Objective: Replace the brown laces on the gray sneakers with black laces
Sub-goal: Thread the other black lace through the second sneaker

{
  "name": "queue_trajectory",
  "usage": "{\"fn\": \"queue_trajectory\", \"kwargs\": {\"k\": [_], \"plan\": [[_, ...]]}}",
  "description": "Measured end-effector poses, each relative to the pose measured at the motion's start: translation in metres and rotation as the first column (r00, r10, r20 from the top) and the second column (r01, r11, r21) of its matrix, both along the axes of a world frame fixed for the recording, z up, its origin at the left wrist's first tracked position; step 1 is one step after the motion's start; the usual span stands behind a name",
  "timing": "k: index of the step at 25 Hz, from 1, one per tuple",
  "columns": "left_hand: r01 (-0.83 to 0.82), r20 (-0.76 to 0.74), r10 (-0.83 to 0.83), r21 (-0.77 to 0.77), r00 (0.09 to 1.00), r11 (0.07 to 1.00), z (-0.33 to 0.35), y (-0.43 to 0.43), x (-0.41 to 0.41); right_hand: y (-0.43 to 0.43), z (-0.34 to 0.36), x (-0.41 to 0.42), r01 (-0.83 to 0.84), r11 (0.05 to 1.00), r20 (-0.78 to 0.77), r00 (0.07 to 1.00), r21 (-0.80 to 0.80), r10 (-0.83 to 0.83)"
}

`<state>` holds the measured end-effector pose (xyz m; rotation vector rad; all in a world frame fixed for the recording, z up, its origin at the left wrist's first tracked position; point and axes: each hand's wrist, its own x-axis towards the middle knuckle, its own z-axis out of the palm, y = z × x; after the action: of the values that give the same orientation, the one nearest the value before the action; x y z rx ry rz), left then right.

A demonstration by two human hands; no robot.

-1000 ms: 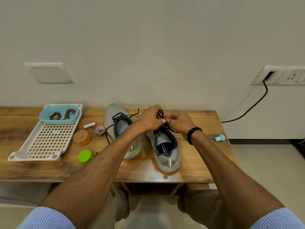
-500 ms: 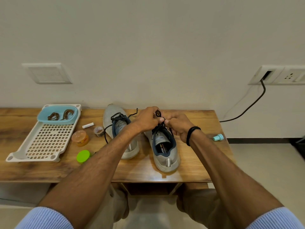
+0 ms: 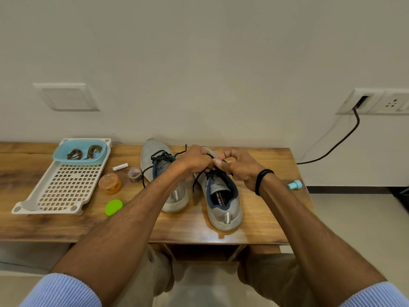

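Hands: left hand [image 3: 195, 160] and right hand [image 3: 240, 167] meet, both pinching the black lace [image 3: 198, 178].
Lace: right under the fingers, over the tongue of the right sneaker [image 3: 223, 207]; one end hangs toward the left hand.
Sneaker: its long way runs from the front edge of the table [image 3: 265, 156] to the back edge, heel at the front.
Next: likely pulling the knot out sideways; both hands are equally near.
Old laces: brown laces [image 3: 75, 154] lie in the blue bowl [image 3: 77, 160], near the back left corner.

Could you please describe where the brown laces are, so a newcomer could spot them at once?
Start at the wooden table, then its left end, where a white perforated tray lies. At the tray's far end sits a light blue bowl holding the brown laces; unlike the black laces, they lie coiled and unthreaded.
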<state>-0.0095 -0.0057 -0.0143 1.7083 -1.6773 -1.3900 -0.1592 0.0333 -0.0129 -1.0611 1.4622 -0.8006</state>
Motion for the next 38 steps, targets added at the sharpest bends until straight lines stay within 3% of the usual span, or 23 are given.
{"fn": "queue_trajectory", "kwargs": {"k": [5,9,12,16,18,20,24,30,33,36,38], "plan": [[-0.064,-0.029,0.065,0.040,0.997,0.997,0.001,0.000,-0.002,-0.003,-0.002,-0.003,-0.065,0.995,0.141,0.988,0.074,0.054],[-0.045,-0.041,0.047,0.053,0.998,0.998,0.007,0.006,-0.001,0.001,-0.002,0.003,-0.013,0.999,0.057,0.998,-0.042,0.016],[-0.123,-0.022,0.125,0.077,0.992,0.989,0.009,0.004,-0.002,0.002,-0.001,0.007,0.080,0.996,0.065,0.995,-0.038,-0.077],[-0.197,0.190,0.188,0.026,0.964,0.980,0.012,0.006,0.003,-0.005,-0.009,-0.004,0.371,0.907,0.083,0.916,0.199,-0.393],[-0.168,0.317,0.157,0.010,0.935,0.986,0.015,0.011,0.006,-0.007,-0.016,-0.006,0.438,0.853,0.047,0.882,0.283,-0.469],[-0.129,0.434,0.119,-0.007,0.893,0.992,0.019,0.016,0.003,-0.009,-0.021,-0.006,0.435,0.851,0.004,0.890,0.293,-0.457],[-0.039,0.502,0.005,0.058,0.865,0.998,0.024,0.022,0.001,-0.005,-0.018,-0.008,0.357,0.894,-0.096,0.934,0.270,-0.344],[0.123,0.259,-0.220,0.345,0.941,0.930,0.020,0.039,0.008,0.008,0.007,-0.012,0.024,0.947,-0.196,0.980,0.321,0.042],[0.187,0.412,-0.250,0.186,0.876,0.965,0.008,0.044,-0.001,0.016,-0.003,-0.003,-0.115,0.947,-0.470,0.846,0.301,0.252],[0.211,0.503,-0.167,-0.031,0.848,0.977,-0.005,0.039,-0.007,0.012,-0.010,-0.006,-0.141,0.974,-0.769,0.598,0.177,0.226],[0.205,0.475,-0.145,-0.076,0.868,0.976,-0.010,0.034,-0.009,0.010,-0.005,-0.011,-0.122,0.983,-0.827,0.531,0.140,0.184]]}}
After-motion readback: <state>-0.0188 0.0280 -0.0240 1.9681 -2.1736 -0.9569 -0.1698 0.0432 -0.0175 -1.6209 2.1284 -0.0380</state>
